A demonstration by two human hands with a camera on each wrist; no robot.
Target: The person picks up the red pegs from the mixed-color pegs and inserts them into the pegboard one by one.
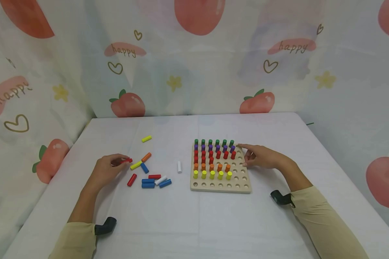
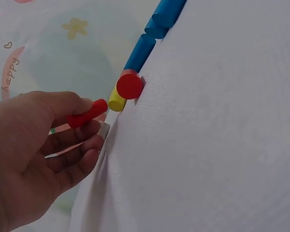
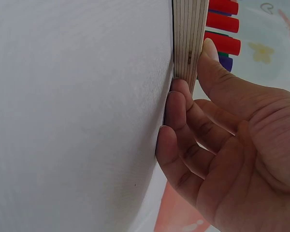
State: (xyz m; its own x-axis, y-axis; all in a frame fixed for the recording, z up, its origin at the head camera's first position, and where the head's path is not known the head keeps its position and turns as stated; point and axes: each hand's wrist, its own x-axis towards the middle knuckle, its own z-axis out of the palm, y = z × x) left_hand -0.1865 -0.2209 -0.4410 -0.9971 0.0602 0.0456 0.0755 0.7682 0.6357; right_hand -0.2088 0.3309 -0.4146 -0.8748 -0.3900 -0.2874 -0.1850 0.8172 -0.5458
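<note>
My left hand (image 1: 105, 172) pinches a red peg (image 2: 89, 114) between thumb and fingers, at the left side of the scattered pegs. Below that hand lies another red peg (image 1: 132, 180), with a yellow peg (image 1: 136, 165) to the right. On the right, a wooden pegboard (image 1: 221, 189) carries upright pegs in rows of green, purple, red, orange and yellow; its front row of holes is bare. My right hand (image 1: 262, 157) holds the board's right edge. In the right wrist view the thumb lies at the top face and the fingertips (image 3: 175, 107) are low by the side.
Between left hand and board lie several blue pegs (image 1: 148, 186), an orange peg (image 1: 146, 157), white pegs (image 1: 179, 167) and a red peg (image 1: 154, 176). A yellow peg (image 1: 146, 139) lies farther back. A white cloth (image 1: 168, 223) covers the table; a printed curtain (image 1: 194, 72) hangs behind.
</note>
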